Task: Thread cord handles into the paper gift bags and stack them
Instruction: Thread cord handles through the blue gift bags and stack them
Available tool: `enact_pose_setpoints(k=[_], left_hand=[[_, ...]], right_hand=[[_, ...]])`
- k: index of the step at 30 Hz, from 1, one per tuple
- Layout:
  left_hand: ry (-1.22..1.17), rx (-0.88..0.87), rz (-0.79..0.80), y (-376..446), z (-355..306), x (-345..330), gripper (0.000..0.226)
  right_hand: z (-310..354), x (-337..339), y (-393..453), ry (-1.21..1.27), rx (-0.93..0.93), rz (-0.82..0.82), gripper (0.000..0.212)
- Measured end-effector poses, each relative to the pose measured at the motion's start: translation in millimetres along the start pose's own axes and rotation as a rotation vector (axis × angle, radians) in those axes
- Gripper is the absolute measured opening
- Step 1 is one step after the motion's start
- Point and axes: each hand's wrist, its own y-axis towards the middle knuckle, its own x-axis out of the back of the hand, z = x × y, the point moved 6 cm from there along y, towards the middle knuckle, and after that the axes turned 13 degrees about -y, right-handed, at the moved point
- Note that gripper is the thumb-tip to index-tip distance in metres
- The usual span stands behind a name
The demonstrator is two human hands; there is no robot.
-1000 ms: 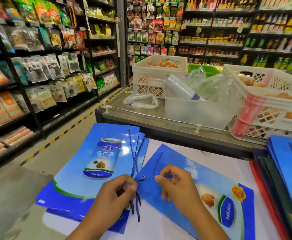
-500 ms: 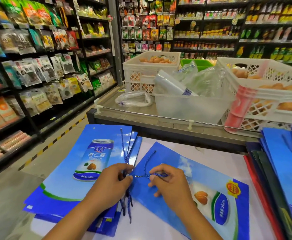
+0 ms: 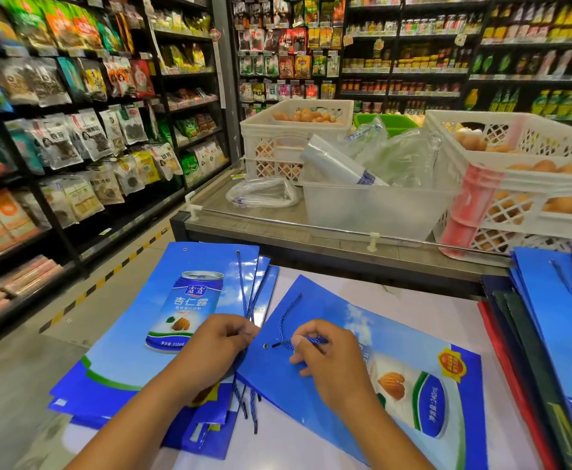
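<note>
shop table (image 3: 413, 300): right hand (image 3: 332, 364) pinches cord (image 3: 286, 320) over gift bag (image 3: 413, 354).

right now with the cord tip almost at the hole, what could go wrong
1. The right hand pinches the blue cord a little back from its black tip, which lies just short of the eyelet; the limp end could bend and miss the hole.
2. The left hand holds the bag only at its corner edge; if that grip slips, the bag may slide.
3. Loose cords beside it might tangle with the one being threaded.
</note>
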Motion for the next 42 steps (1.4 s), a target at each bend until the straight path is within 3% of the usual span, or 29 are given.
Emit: enact_pose_setpoints(k=[4,22,33,42], left_hand=[[-0.051,-0.011,0.116,-5.6,-5.4,-4.7,0.042],[-0.055,-0.027,0.085,-11.6,2.3,-0.6,0.039],[-0.142,-0.053,0.239,-15.6,-8.5,-8.4,0.024],[-0.078,-0.051,0.247,-9.2,1.4,-3.6,0.022]], right_hand=[[0.5,-1.2,-0.3,0.021,0.015,0.009,0.015],[3.2,-6.6,-1.8,-0.021,0.055,0.002,0.013],[12.3,-21.0,-7.6,-0.189,0.206,0.075,0.008],[20.2,-23.5,-16.4,-0.292,0.307,0.134,0.014]])
